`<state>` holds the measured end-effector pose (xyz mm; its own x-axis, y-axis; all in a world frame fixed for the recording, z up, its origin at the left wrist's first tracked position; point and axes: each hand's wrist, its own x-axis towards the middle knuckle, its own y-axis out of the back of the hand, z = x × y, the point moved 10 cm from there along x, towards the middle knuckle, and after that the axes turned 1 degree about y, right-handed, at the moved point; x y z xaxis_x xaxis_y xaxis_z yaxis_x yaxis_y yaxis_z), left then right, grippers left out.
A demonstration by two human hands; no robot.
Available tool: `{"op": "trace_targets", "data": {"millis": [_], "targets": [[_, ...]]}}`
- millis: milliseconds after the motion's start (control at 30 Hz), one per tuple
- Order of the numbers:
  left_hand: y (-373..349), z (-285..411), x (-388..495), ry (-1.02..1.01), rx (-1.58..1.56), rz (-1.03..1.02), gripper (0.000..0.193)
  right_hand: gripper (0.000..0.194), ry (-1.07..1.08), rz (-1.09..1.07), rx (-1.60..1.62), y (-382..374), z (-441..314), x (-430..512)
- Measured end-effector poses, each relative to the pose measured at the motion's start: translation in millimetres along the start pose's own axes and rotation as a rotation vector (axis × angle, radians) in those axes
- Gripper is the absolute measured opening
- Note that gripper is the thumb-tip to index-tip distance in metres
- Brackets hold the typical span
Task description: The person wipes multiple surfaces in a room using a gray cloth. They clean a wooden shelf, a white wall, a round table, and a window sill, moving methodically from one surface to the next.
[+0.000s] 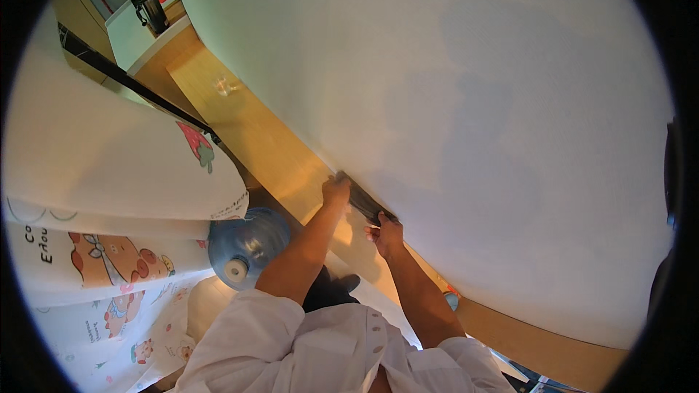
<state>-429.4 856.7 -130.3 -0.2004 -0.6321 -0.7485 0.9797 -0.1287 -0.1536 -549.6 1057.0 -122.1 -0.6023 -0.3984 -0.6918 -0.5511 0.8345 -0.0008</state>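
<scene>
My left hand (pixel 337 189) grips the upper-left end of a dark, flat strip-like piece (pixel 363 200); whether it is cloth or another material I cannot tell. At its lower-right end, my right hand (pixel 386 233) pinches the same piece, with some fingers bent below it. The dark piece lies slanted along the line where a large white wall or panel (pixel 464 120) meets a light wooden surface (pixel 262 136). On the wooden surface, beyond my left hand, stands a small clear glass or cup (pixel 224 86).
A large blue water bottle (pixel 248 245) is below my left forearm. White curtains with cartoon prints (pixel 120 174) hang at the left beside a black bar (pixel 136 84). A steel thermos (pixel 151 8) stands on a white-topped surface at the upper left.
</scene>
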Motion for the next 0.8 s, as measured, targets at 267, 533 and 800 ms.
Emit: {"op": "trace_targets", "data": {"millis": [267,533,800], "targets": [[22,165,-39,-0.325,-0.262,0.118,0.007,0.036,0.037,-0.211,0.073,-124,-117,-65],[7,365,-182,-0.913,-0.431,0.18,0.018,0.032,0.353,-0.41,0.138,-205,-291,-185],[-17,485,-339,-1.412,-0.36,0.243,0.02,0.041,0.645,-0.493,0.263,-228,-398,-276]]}}
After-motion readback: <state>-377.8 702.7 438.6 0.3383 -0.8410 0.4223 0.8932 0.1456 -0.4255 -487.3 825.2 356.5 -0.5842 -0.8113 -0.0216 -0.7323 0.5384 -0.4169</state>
